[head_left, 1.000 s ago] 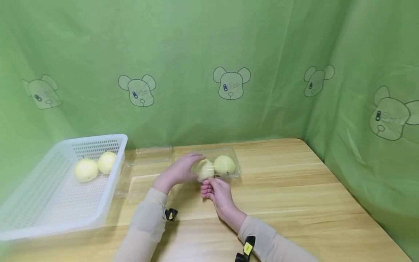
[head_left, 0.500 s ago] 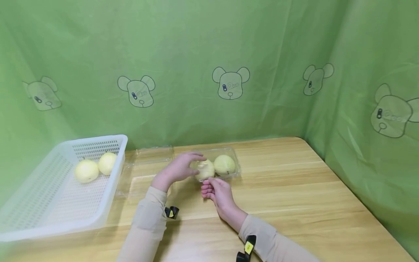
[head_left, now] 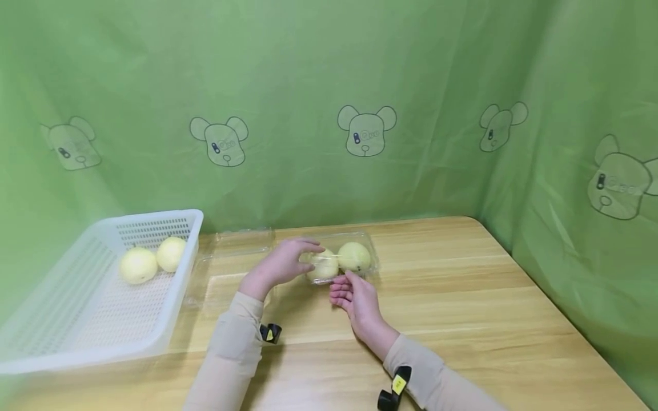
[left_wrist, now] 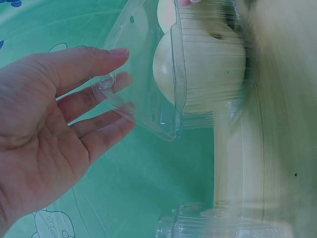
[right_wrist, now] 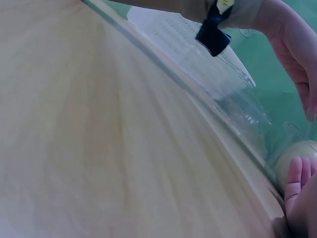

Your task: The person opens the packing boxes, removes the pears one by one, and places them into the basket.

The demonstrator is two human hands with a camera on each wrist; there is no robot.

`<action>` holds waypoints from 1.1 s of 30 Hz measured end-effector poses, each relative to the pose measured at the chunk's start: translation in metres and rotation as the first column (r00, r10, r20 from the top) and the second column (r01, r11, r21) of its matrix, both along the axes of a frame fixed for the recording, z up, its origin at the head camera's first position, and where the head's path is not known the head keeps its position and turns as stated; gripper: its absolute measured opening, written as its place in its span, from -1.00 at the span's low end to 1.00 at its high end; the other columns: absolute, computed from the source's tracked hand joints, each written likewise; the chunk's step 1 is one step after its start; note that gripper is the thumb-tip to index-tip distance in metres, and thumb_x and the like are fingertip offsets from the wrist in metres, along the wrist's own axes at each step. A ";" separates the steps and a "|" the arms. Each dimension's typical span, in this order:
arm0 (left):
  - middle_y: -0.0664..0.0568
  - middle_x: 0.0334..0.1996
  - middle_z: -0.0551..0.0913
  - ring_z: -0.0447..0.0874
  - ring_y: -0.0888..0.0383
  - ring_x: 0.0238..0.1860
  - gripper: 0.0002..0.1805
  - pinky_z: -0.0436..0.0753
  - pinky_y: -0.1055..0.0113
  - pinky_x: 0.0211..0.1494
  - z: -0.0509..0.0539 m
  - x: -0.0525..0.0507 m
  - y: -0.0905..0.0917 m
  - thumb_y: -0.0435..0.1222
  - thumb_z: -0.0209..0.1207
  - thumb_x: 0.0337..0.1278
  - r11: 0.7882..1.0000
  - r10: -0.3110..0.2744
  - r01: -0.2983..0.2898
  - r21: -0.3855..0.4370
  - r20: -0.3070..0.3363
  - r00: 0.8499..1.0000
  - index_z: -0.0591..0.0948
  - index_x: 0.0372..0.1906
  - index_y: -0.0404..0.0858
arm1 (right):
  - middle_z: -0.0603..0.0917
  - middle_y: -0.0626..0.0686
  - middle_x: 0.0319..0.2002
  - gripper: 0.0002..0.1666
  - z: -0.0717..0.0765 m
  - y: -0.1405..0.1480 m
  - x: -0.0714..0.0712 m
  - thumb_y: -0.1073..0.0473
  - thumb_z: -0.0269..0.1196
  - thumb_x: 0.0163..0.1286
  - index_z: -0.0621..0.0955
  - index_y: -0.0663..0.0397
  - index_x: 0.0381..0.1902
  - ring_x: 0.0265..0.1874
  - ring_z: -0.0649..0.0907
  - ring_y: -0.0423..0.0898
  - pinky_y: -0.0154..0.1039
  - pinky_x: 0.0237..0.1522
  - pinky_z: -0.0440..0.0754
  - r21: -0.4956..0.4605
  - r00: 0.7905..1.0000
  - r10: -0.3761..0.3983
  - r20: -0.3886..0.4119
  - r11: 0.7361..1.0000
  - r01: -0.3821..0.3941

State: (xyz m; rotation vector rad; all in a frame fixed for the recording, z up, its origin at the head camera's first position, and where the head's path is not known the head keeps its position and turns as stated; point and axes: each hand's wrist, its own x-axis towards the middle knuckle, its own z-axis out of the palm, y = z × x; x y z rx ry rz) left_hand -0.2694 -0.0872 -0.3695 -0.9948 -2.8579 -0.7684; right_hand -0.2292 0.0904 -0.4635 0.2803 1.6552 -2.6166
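On the wood table [head_left: 452,319], toward the back: a clear box [left_wrist: 178,94]. Inside it, two round, pale yellow fruit [head_left: 354,257], side by side and very close. Over them, a clear lid [left_wrist: 141,62]. Cannot tell if shut all the way.

At the left end of the box, the left hand [head_left: 284,264], thumb and fingers wide apart, with the corner of the lid in between. In the left wrist view, some fingertips seen through the plastic. Cannot tell if holding on tight or just touching.

At the front edge of the box, the right hand [head_left: 361,305], fingers bent in, thumb on top. Pinching the edge there, just in front of the fruit on the right. In the right wrist view, only a bit of it, low in the corner, with one fruit just behind.

On both arms, light tan sleeves [head_left: 226,357]. Near each wrist, a small black clip [head_left: 271,333] with a yellow tag.

To the left of the box, more clear plastic [head_left: 244,250] on the table. Too see-through to make out the shape. Farther left, a white basket [head_left: 113,319], full of little holes. In it, near the back, two more fruit [head_left: 139,265], also pale yellow, side by side. Behind everything, green cloth [head_left: 288,182] with bear faces [head_left: 366,134] on it.
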 end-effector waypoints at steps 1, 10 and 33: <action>-0.14 0.30 0.51 0.42 -0.10 0.36 -0.51 0.34 0.04 0.48 0.000 0.000 0.000 -0.37 0.27 0.12 1.000 0.001 -0.001 0.000 -0.001 1.000 0.56 0.21 -0.24 | 0.64 0.01 -0.51 -0.62 0.000 0.002 0.000 0.09 -0.04 0.52 0.56 0.29 -0.30 -0.53 0.63 -0.13 -0.27 -0.37 0.69 0.001 1.000 -0.011 0.001 1.000 0.011; -0.13 0.30 0.51 0.43 -0.10 0.35 -0.53 0.36 0.03 0.46 0.004 0.003 0.001 -0.35 0.25 0.15 1.000 0.005 -0.005 0.028 0.006 1.000 0.56 0.20 -0.24 | 0.63 0.01 -0.55 -0.62 0.001 0.006 -0.001 0.17 -0.06 0.52 0.59 0.24 -0.38 -0.55 0.62 -0.14 -0.27 -0.40 0.69 0.031 0.999 -0.035 -0.033 0.999 0.036; -0.15 0.22 0.58 0.51 -0.08 0.29 -0.59 0.43 0.05 0.41 0.003 -0.001 -0.007 -0.29 0.20 0.23 0.992 -0.029 0.040 0.122 -0.089 0.996 0.57 0.18 -0.27 | 0.65 0.01 -0.58 -0.63 0.001 0.004 -0.003 0.19 -0.05 0.50 0.59 0.30 -0.37 -0.60 0.61 -0.13 -0.28 -0.44 0.67 0.043 0.999 -0.026 -0.036 0.999 0.028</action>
